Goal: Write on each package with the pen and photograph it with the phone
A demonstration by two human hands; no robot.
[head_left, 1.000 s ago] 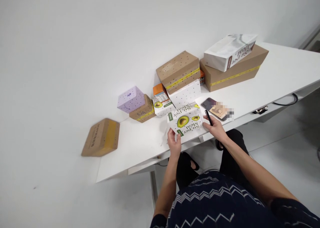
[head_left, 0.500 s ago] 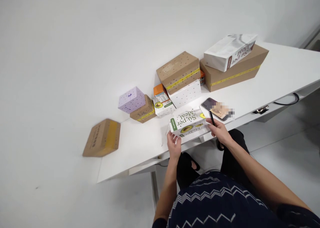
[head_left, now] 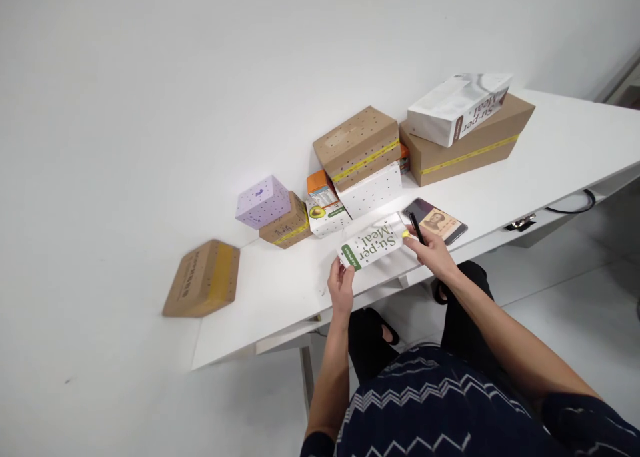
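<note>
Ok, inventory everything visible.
table: 1, white, centre
held box: 1, white, between hands
pen: 1, black, right hand
phone: 1, dark, beside pen
brown boxes: 4, brown, across table
purple box: 1, purple, atop brown
dotted box: 1, white, under brown
avocado box: 1, white, centre
orange boxes: 2, orange, amid others
marbled box: 1, white, atop brown
fitting: 1, metallic, table edge
cable: 1, black, right
wall, floor: 2, pale, background
shirt: 1, navy, bottom
trousers, shoes: 3, black, below
hands: 2, bare, at held box

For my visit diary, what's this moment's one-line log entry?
left hand: holding green-lettered white box; right hand: holding same box, black pen; purple box: atop brown box
</note>
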